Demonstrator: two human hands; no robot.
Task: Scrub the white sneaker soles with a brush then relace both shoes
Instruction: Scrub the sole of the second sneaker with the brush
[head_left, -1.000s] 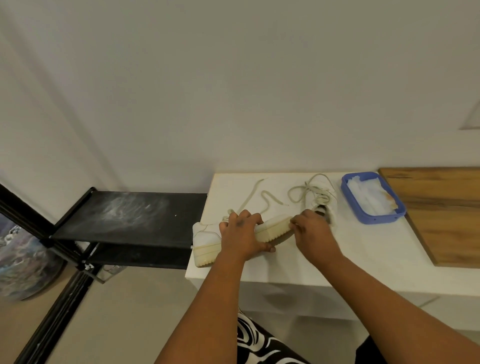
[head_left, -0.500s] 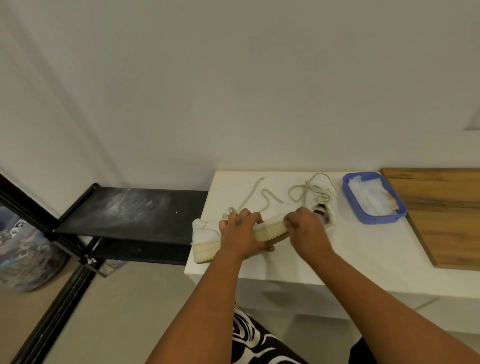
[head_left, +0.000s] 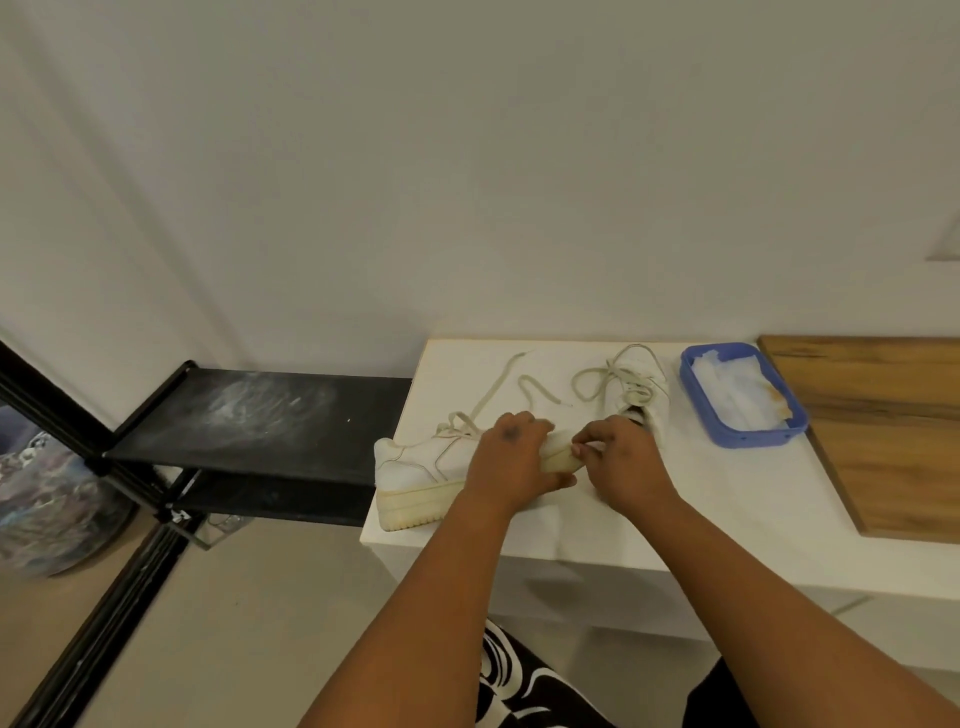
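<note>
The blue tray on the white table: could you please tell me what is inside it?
The blue tray holds crumpled white material, perhaps wipes or plastic, with a small orange-brown patch. Anything beneath that material is covered.

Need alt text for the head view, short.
A person's left hand grips a white low-top sneaker lying on its side at the edge of a white table, while the right hand works at its cream sole. A second sneaker with loose laces and a blue plastic tray sit behind.
</note>
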